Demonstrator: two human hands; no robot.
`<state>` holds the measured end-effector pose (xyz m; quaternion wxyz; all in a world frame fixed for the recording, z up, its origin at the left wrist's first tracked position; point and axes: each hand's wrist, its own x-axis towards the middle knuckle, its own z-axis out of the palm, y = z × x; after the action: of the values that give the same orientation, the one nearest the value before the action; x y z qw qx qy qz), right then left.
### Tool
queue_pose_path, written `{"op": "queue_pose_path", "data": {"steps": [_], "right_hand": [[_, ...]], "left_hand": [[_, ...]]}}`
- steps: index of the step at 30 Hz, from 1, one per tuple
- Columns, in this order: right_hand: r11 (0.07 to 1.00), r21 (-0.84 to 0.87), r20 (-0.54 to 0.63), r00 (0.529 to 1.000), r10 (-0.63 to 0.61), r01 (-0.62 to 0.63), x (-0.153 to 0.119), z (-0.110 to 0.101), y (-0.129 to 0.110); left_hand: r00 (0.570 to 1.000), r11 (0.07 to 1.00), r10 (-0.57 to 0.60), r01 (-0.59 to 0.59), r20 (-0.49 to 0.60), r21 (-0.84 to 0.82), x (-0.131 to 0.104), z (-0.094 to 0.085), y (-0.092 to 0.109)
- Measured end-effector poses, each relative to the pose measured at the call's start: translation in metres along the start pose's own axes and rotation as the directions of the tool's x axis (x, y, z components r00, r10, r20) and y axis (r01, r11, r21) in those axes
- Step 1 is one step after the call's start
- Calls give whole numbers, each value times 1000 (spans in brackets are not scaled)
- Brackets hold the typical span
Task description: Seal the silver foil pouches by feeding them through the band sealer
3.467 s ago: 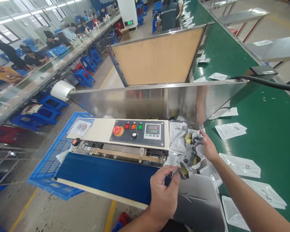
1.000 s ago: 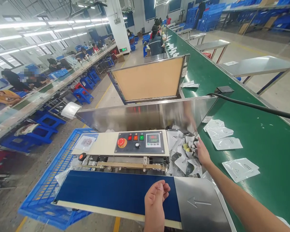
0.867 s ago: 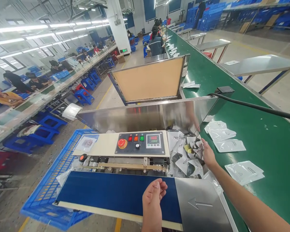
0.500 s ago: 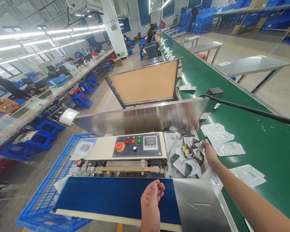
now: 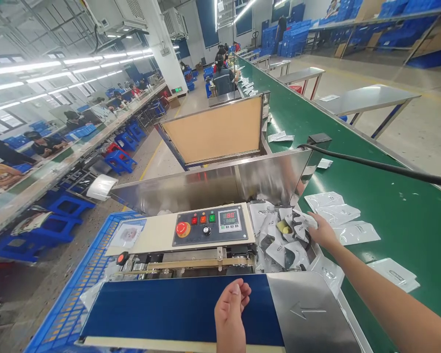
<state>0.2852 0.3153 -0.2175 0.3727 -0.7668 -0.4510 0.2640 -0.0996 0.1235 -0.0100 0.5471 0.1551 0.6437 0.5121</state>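
Observation:
My left hand (image 5: 232, 311) hovers over the blue conveyor belt (image 5: 161, 309) of a band sealing machine. Its fingers are curled in against the thumb, with nothing seen between them. At the right end of the machine, my right hand (image 5: 322, 232) pinches the edge of a white pouch (image 5: 306, 220). That pouch lies at the border of a heap of white and grey pouches (image 5: 275, 252) beside the control panel (image 5: 208, 225). The fingertips are partly hidden by the pouch.
Several flat pouches (image 5: 340, 213) lie on the green conveyor (image 5: 397, 211) to the right. A black cable (image 5: 382, 166) crosses above it. A blue crate (image 5: 64, 299) stands at the left, and a metal panel (image 5: 213, 179) rises behind the machine. People sit farther back.
My right hand has closed on a pouch at the edge of the heap. The left hand stays almost where it was. The view has shifted slightly.

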Motion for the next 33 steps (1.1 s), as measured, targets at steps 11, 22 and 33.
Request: {"op": "queue_pose_path", "data": {"steps": [11,22,33], "right_hand": [[991,54,-369,920,131,-119,-83,-92,-36],[852,451,-369,813,450,-266,-498,-169,54],[366,486,-579,22,815,-793,-682,-314,182]], "left_hand": [[948,990,52,-90,314,105,-30,45,9],[466,901,-244,-216,850,377,-179,127,-172],[123,479,-396,-818,910,319,-189,147,-300]]}}
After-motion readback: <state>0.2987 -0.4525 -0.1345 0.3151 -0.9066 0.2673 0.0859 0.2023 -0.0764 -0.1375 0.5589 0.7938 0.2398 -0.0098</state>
